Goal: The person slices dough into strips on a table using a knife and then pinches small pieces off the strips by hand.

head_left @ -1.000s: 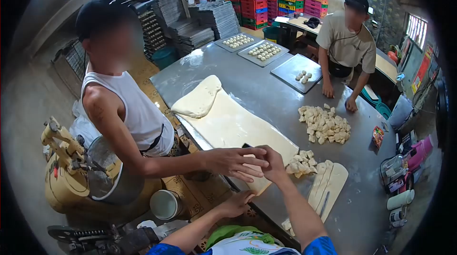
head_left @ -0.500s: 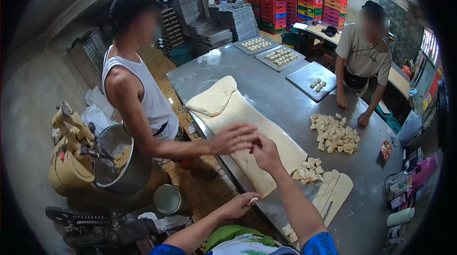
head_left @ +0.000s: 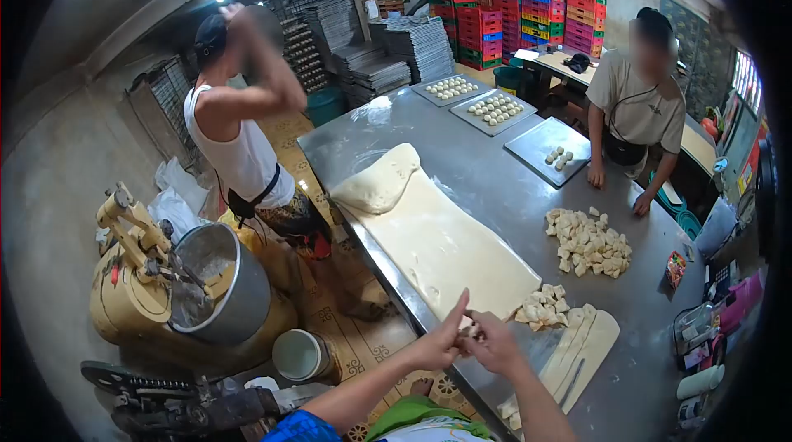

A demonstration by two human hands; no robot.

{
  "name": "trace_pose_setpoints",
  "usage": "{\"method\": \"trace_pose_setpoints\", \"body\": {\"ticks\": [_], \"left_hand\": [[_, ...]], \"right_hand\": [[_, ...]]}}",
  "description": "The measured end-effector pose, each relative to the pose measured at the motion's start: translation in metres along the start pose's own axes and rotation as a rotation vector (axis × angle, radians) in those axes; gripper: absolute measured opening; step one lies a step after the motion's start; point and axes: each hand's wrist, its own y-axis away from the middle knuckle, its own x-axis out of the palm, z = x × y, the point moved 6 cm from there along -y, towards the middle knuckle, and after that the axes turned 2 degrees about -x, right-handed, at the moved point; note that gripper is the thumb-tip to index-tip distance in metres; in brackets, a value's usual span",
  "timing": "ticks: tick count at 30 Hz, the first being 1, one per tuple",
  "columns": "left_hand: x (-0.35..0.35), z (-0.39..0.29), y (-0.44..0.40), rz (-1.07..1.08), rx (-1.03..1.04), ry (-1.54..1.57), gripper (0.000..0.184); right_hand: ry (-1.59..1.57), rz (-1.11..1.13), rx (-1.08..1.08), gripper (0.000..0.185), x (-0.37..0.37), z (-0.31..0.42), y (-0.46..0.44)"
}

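My left hand [head_left: 441, 345] and my right hand [head_left: 493, 346] meet over the near edge of the steel table, fingers closed against each other. One left digit sticks up. Something small may be between them, but I cannot make it out. Just beyond them lies a long dough sheet [head_left: 454, 236], its far end folded over in a thick flap [head_left: 379, 182]. To the right of my hands sits a small heap of dough pieces [head_left: 543, 308]. Beside it are cut dough strips [head_left: 596, 339], with a thin dark blade-like thing [head_left: 569, 384] on them.
A larger pile of dough pieces [head_left: 587, 242] lies before a person [head_left: 639, 104] across the table. Trays [head_left: 528, 149] with dough balls stand at the back. Another person [head_left: 239, 129] stands left, near a mixer bowl [head_left: 223, 277] and a bucket [head_left: 299, 355]. Stacked crates [head_left: 480, 34] are behind.
My right hand has come back from beside the left person's hand and joined my left. That person has withdrawn the arm and raised it to the head. The view has shifted slightly.
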Motion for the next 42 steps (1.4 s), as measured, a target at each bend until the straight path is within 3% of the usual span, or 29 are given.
{"method": "trace_pose_setpoints", "body": {"ticks": [4, 8, 13, 15, 16, 18, 21, 23, 24, 25, 26, 28, 30, 31, 33, 34, 35, 38, 40, 42], "left_hand": [[-0.004, 0.001, -0.027, 0.136, -0.057, 0.088, 0.072], [-0.002, 0.030, -0.058, 0.365, -0.083, -0.416, 0.040], [0.004, 0.030, -0.074, 0.284, 0.047, -0.340, 0.018], [0.004, 0.013, -0.082, 0.260, 0.199, -0.286, 0.019], [0.008, 0.011, -0.086, 0.410, 0.051, -0.361, 0.020], [0.020, 0.009, -0.092, 0.448, 0.077, -0.207, 0.021], [0.052, 0.028, -0.088, 0.661, -0.004, -0.198, 0.020], [0.068, 0.037, -0.088, 0.717, 0.075, -0.544, 0.017], [0.080, 0.027, -0.089, 0.732, 0.076, -0.536, 0.017], [0.096, 0.006, -0.086, 0.748, 0.155, -0.423, 0.016], [0.106, -0.019, -0.077, 0.773, 0.219, -0.311, 0.016], [0.126, -0.057, -0.071, 0.773, 0.351, -0.077, 0.015], [0.120, 0.016, -0.108, 0.677, -0.143, -0.217, 0.027], [0.120, 0.042, -0.116, 0.685, -0.154, -0.222, 0.027], [0.124, 0.079, -0.134, 0.505, 0.111, -0.630, 0.051], [0.134, 0.093, -0.139, 0.457, 0.222, -0.706, 0.057], [0.146, 0.104, -0.147, 0.411, 0.337, -0.785, 0.064], [0.188, 0.148, -0.200, 0.330, 0.343, -0.849, 0.061], [0.209, 0.138, -0.232, 0.438, 0.125, -0.857, 0.057], [0.209, 0.158, -0.276, 0.496, 0.101, -0.802, 0.057]], "right_hand": [[0.036, -0.066, -0.022, 0.035, -0.010, -0.003, -0.005], [0.129, -0.343, 0.069, 0.025, -0.020, -0.002, -0.011], [0.338, -0.348, -0.077, 0.021, -0.028, 0.004, -0.016], [0.306, -0.429, -0.064, 0.024, -0.032, -0.005, -0.015], [0.241, -0.451, 0.001, 0.027, -0.034, -0.012, -0.009], [0.177, -0.536, 0.041, 0.031, -0.041, -0.012, -0.007], [0.174, -0.606, 0.211, 0.030, -0.039, -0.069, 0.021], [0.195, -0.495, 0.263, 0.030, -0.036, -0.098, 0.029], [0.382, -0.354, 0.465, 0.033, -0.045, -0.114, 0.027], [0.557, -0.202, 0.655, 0.035, -0.063, -0.132, 0.025], [0.536, -0.204, 0.671, 0.035, -0.071, -0.143, 0.029], [0.252, -0.395, 0.620, 0.048, -0.102, -0.164, 0.041], [0.168, -0.387, 0.617, 0.054, -0.121, -0.171, 0.053], [0.086, -0.391, 0.631, 0.060, -0.125, -0.171, 0.064], [-0.066, -0.385, 0.646, 0.074, -0.136, -0.176, 0.079], [-0.069, -0.374, 0.641, 0.074, -0.136, -0.182, 0.081], [0.122, -0.374, 0.629, 0.077, -0.132, -0.191, 0.085], [0.691, -0.364, 0.561, 0.087, -0.113, -0.222, 0.083], [0.559, -0.330, 0.709, 0.077, -0.120, -0.265, 0.054], [0.483, -0.277, 0.708, 0.070, -0.152, -0.251, 0.021]]}}
